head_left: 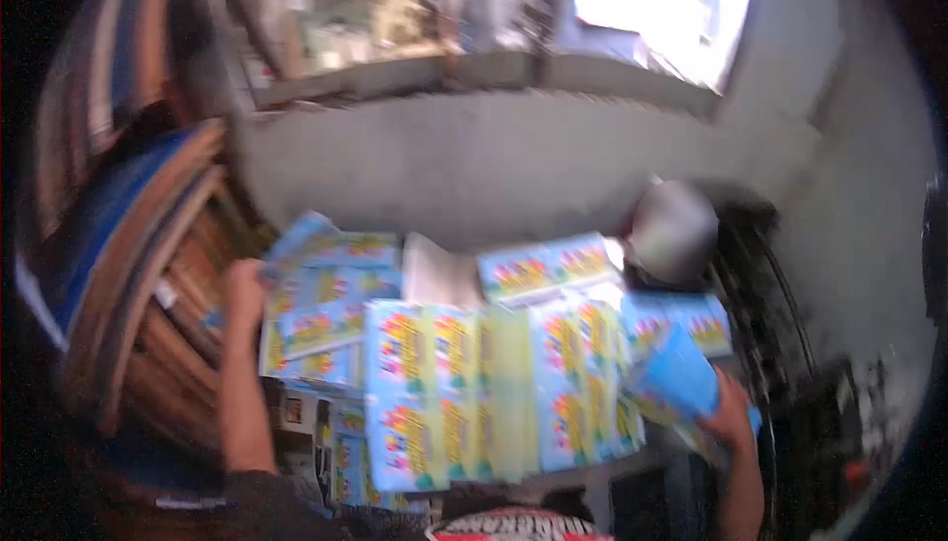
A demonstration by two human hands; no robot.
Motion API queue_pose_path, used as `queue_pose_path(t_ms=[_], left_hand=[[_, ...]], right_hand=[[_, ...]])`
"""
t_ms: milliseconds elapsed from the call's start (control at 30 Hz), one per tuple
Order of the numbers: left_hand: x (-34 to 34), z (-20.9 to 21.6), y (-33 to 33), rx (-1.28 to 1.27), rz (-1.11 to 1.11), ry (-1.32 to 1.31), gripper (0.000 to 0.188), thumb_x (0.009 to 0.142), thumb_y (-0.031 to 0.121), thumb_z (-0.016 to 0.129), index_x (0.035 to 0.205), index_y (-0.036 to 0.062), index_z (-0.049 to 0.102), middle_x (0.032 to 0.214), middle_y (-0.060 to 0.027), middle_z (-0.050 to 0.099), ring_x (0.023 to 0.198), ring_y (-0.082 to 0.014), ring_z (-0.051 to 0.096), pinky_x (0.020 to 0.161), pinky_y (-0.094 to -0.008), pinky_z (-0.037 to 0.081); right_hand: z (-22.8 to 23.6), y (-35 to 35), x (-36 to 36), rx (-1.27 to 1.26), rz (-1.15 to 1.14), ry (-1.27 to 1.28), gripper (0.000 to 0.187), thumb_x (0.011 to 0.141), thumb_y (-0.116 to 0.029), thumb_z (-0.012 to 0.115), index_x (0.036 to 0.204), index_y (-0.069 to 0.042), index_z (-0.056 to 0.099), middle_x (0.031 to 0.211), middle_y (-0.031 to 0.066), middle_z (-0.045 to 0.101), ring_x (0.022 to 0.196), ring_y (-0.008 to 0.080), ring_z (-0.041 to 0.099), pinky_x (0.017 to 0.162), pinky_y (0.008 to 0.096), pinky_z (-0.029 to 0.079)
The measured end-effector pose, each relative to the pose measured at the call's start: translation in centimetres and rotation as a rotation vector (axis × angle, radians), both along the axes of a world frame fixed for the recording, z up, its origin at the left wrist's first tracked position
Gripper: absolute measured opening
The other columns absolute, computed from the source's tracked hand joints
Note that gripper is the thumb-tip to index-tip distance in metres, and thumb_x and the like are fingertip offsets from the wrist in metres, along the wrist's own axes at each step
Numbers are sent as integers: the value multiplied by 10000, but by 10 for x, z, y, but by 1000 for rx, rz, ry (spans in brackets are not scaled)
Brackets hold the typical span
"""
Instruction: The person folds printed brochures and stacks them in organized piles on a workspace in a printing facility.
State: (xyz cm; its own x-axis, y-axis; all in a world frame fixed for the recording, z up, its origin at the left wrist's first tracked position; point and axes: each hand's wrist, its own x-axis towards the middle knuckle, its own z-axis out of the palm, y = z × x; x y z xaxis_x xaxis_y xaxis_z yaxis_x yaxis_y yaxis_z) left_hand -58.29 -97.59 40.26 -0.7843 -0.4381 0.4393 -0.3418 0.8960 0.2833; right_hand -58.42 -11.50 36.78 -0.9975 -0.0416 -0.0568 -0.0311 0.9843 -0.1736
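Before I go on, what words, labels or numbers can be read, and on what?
Central blue-and-yellow sheets: repeated lettering, too blurred to read.
Stack by the left hand: similar print, too blurred.
Shirt at the lower edge: lettering, partly cut off; not copied out.

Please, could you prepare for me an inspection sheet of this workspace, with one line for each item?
Surface: mostly hidden under paper; its condition cannot be judged.
Job's things: blue-and-yellow printed sheets in the middle; a left pile beside them, more sheets behind and at right.
Clutter: brown-edged boards stacked at left; a rounded pale object at back right, too blurred to identify.
Hands: left hand at the left pile's edge, grip unclear; right hand holds a blue sheet.
Cables: nothing seen for certain; the right side is dark.
Surroundings: grey wall, bright opening above.
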Motion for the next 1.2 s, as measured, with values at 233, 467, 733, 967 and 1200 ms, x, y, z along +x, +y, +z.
queue_pose_path(t_ms=[233, 467, 733, 967, 1200], left_hand=[[40, 149, 307, -133, -687, 191, 185, 688, 35, 733, 846, 16, 638, 829, -117, 625, 822, -288, 621, 751, -376, 476], [21, 57, 632, -256, -1476, -192, 179, 787, 198, 627, 956, 141, 611, 968, -46, 588, 916, -217, 584, 757, -377, 446], [-18, -63, 720, -364, -1285, 58, 331, 758, 206, 647, 1083, 154, 607, 1027, -62, 579, 985, -219, 570, 839, -362, 428], [-22, -55, 725, -245, -941, -274, 700, 792, 269, 682, 1430, 133, 427, 1552, -141, 308, 1431, -285, 310, 1127, -524, 221], [-29, -39, 715, -197, -987, -403, 811, 754, 338, 721, 1466, 155, 379, 1560, -148, 281, 1450, -305, 259, 1156, -543, 175]], right_hand=[[29, 1, -58, 33, 148, -64, 1028, 533, -327, 766, 1442, -79, 356, 1349, 201, 482, 1265, 375, 444, 1044, 488, 352], [16, 40, -65, -37, 243, -54, 1087, 565, -426, 794, 1460, -43, 312, 1349, 208, 479, 1263, 382, 441, 1042, 534, 331], [18, 66, -78, -200, 281, -106, 1068, 736, -638, 669, 1477, 6, 250, 1374, 234, 443, 1288, 377, 413, 1044, 538, 321], [7, 67, -54, -84, 427, -87, 953, 838, -640, 560, 1455, 35, 291, 1422, 209, 411, 1309, 363, 397, 1043, 532, 327], [19, 85, -94, -292, 481, -250, 946, 767, -536, 728, 1403, 59, 357, 1329, 225, 525, 1207, 350, 520, 1032, 453, 389]])
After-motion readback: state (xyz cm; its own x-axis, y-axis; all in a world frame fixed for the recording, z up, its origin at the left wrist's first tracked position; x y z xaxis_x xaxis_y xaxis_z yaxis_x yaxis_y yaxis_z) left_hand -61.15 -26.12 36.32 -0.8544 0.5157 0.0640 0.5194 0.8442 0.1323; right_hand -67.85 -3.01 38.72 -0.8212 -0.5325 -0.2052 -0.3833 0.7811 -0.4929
